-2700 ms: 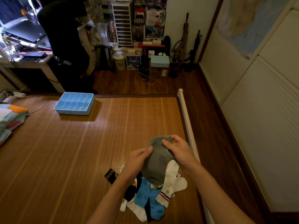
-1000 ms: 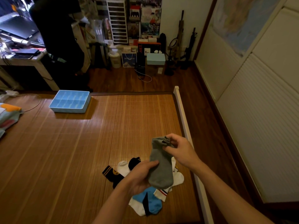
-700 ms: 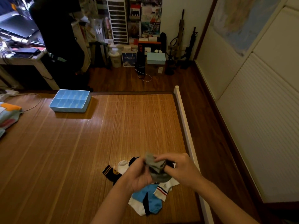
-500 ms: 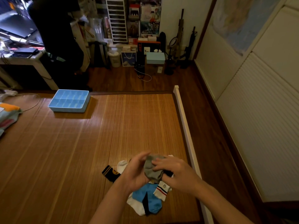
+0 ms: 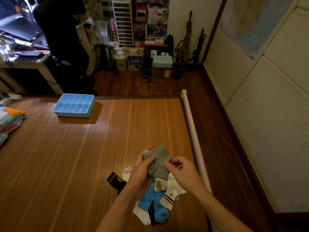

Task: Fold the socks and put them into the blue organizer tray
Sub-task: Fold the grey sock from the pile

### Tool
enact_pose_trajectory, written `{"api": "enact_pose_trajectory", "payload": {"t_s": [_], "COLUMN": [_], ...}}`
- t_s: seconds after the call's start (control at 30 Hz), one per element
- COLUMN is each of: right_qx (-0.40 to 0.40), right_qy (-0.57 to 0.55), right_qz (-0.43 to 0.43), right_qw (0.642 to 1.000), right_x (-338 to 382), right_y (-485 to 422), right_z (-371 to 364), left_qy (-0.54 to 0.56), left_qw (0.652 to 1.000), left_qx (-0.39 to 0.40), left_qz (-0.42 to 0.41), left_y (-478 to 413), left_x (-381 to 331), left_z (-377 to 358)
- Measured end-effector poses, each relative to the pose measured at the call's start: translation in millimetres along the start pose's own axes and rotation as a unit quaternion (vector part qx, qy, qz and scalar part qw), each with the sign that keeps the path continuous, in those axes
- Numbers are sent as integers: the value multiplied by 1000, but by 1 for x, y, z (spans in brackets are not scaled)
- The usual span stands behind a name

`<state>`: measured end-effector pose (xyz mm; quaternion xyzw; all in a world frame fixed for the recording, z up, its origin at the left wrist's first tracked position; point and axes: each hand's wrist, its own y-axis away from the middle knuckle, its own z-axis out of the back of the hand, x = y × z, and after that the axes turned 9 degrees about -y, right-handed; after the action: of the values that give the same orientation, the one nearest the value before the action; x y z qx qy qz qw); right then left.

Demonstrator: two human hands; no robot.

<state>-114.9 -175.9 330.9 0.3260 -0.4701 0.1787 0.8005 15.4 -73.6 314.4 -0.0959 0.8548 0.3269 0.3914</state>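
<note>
A folded grey sock [image 5: 158, 162] is held above the bamboo mat between both hands. My left hand [image 5: 141, 173] grips its left side with the thumb on top. My right hand [image 5: 181, 171] pinches its right edge with the fingertips. Below them lies a pile of loose socks [image 5: 155, 200]: a blue and white one, a white one with red and navy stripes, and a black one with yellow bands. The blue organizer tray [image 5: 74, 105] sits far off at the mat's back left, its compartments showing nothing inside.
A white rail [image 5: 192, 131] runs along the mat's right edge, with dark wooden floor beyond. Folded colourful cloth [image 5: 10, 121] lies at the left edge. A cable [image 5: 36, 108] trails near the tray. A desk and cluttered shelves stand at the back.
The grey sock hung at full length a second ago. Both hands then bunched it low over the pile, and now hold it higher as a short folded bundle.
</note>
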Motion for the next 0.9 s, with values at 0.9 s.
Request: {"api": "enact_pose_trajectory", "payload": {"t_s": [0.9], "right_qx": [-24], "right_qy": [-95], "right_qz": [38], "right_qw": [994], "right_x": [1], "right_y": [-14], "right_z": [-2], "left_qy": [-45], "left_qw": [999], "left_qx": [18], "left_qz": [-19], "left_y": [-3], "left_x": [6], "left_z": [9]}}
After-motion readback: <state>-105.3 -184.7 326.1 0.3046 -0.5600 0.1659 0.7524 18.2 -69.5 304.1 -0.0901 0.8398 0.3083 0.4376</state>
